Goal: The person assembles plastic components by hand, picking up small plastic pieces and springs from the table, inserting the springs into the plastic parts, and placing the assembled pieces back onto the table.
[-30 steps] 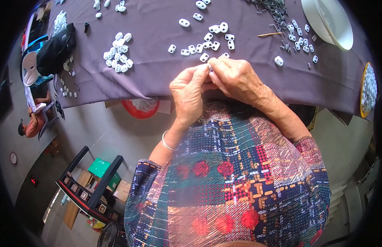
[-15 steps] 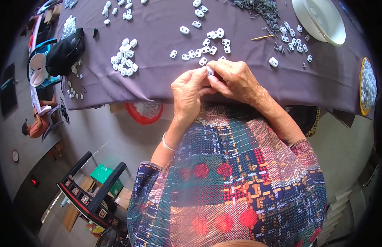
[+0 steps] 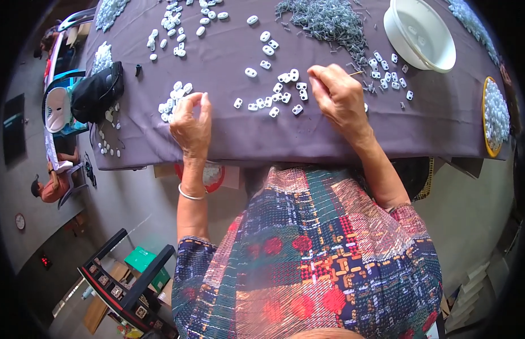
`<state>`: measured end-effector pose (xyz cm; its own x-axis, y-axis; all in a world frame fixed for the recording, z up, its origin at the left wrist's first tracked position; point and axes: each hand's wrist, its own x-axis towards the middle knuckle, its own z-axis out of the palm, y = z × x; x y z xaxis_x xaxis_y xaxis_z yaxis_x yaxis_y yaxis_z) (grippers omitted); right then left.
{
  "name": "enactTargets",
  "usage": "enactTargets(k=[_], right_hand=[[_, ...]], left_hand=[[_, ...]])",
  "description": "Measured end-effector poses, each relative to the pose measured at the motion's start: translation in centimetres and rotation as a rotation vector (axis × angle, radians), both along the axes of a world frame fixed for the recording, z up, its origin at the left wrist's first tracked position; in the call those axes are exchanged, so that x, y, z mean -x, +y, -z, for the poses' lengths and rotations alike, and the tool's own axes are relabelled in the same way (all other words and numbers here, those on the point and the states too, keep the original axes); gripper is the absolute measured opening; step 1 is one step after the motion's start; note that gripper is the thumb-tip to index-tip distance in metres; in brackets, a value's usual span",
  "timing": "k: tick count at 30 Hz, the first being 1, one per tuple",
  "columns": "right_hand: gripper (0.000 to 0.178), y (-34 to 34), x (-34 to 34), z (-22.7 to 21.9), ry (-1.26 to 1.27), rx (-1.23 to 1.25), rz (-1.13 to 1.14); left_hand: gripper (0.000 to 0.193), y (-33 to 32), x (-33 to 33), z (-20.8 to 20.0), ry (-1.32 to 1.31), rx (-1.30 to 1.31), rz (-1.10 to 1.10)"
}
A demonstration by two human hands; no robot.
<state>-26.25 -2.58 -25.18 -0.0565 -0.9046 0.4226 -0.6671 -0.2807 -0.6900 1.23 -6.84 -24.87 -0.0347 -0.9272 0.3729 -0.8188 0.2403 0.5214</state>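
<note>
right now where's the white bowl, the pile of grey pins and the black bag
white bowl (image 3: 429,51), head view, on its near rim
pile of grey pins (image 3: 329,21), head view, middle of the heap
black bag (image 3: 96,93), head view, centre of its body at the table's left edge

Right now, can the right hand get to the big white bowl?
Probably yes. The right hand rests on the purple cloth, and the white bowl sits just beyond it, with only small white pieces scattered between.
</note>
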Motion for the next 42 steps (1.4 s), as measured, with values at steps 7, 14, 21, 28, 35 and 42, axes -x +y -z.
enactTargets(k=[7, 14, 21, 28, 35, 42], right_hand=[[0.014, -2.6, -1.3, 0.6, 0.315, -0.168, -0.023], [0.02, -1.7, -1.2, 0.0, 0.415, -0.188, -0.221], [0.015, -4.1, -2.3, -0.4, 0.299, -0.159, -0.136], [0.014, -6.5, -5.2, 1.0, 0.45, -0.145, -0.163], [0.014, -5.0, -2.7, 0.3, 0.521, -0.107, -0.113], [0.021, -2.5, 0.1, -0.1, 0.167, -0.085, -0.133]], left_hand=[[0.014, -2.2, -1.5, 0.6, -0.467, 0.242, -0.039], [0.018, 1.6, 3.2, 0.9, -0.036, -0.044, 0.1], [0.014, 2.3, 6.5, 1.9, 0.178, 0.001, 0.228], [0.017, 3.0, 7.1, 2.9, 0.244, 0.079, 0.172], [0.018, 3.1, 6.9, 3.0, 0.4, 0.019, 0.113], [0.017, 3.2, 6.9, 3.1, 0.398, 0.035, 0.134]])
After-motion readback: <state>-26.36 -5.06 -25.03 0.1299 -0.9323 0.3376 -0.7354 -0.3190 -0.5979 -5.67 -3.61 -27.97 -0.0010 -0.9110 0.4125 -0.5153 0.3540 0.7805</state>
